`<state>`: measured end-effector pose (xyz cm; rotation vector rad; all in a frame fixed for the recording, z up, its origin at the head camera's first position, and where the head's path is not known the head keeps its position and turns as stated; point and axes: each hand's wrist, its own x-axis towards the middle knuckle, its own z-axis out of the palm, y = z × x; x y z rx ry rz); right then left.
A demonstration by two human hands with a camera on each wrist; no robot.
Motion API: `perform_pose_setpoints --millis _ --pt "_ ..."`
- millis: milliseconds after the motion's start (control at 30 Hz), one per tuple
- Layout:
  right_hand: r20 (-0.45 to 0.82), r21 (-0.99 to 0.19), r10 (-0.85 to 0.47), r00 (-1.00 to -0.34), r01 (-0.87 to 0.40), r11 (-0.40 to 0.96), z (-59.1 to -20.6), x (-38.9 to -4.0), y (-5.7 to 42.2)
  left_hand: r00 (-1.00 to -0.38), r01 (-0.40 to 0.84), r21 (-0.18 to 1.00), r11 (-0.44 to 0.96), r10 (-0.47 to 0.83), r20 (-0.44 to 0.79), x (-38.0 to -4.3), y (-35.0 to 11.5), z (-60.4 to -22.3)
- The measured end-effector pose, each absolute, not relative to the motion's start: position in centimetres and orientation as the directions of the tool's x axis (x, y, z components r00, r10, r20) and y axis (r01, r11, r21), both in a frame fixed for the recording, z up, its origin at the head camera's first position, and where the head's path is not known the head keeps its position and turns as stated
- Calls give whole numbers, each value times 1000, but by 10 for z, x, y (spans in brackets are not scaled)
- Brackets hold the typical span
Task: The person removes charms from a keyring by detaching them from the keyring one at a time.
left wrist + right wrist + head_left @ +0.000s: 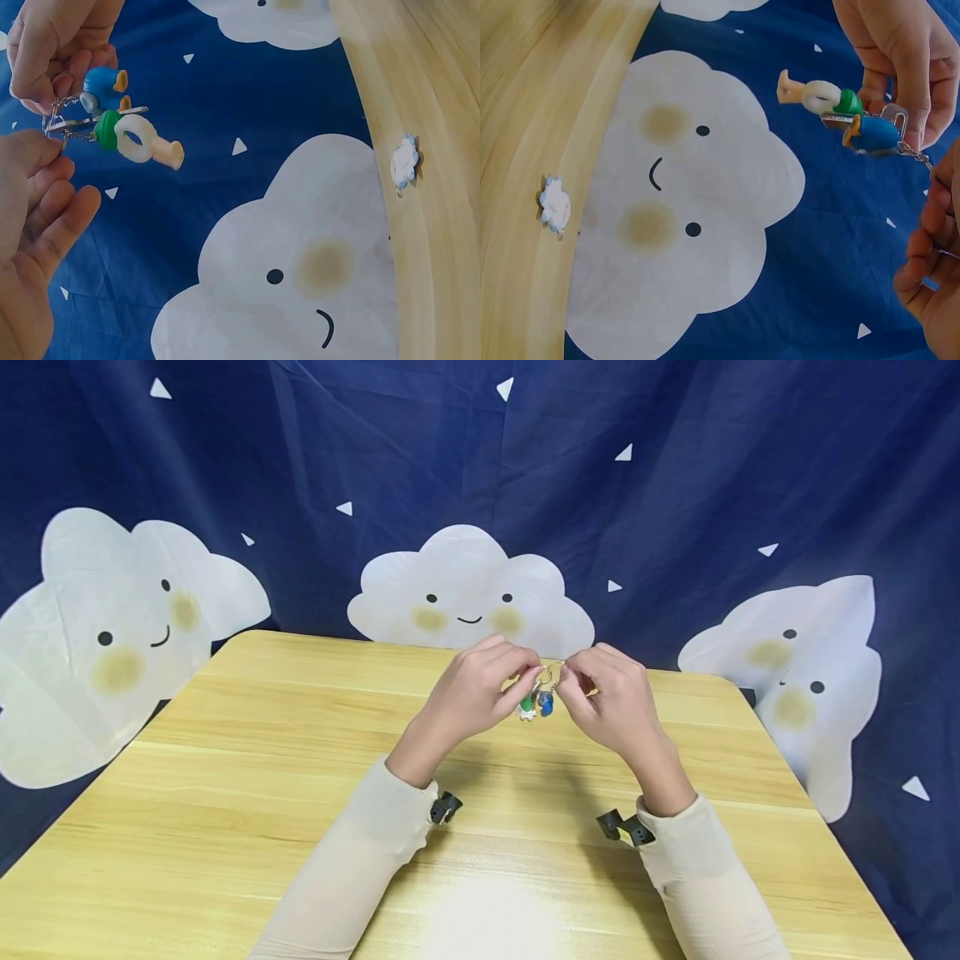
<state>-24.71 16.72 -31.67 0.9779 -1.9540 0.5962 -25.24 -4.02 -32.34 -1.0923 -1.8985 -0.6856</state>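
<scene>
Both hands hold a keychain between them, raised above the table near its far edge. My left hand (pixel 487 681) pinches the metal ring and clasp part with thumb and fingertips. Thumb and forefinger of my right hand (pixel 611 693) pinch the ring end by a short chain. From the metal parts hang a blue figure charm (pixel 875 133) with orange ends and a charm (pixel 135 139) with a green top, white ring and peach-coloured lower part. A flat metal piece (pixel 75 122) lies between the two charms. The fingertips partly hide the ring.
A white cloud-shaped charm (pixel 405 161) with blue edges and a small loop lies on the wooden table (pixel 300 735). Behind the table hangs a dark blue curtain (pixel 420 460) printed with white clouds. Black wrist cameras sit at both beige sleeve cuffs.
</scene>
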Motion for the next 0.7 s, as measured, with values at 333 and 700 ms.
perform_pose_setpoints --millis 333,700 --pt "846 -40 -410 -342 -807 589 -318 -248 167 -290 882 63 467 434 853 -253 -42 -323" --pt "842 -40 -416 -343 -809 587 -318 -247 167 -293 883 69 465 431 853 -253 -43 -322"
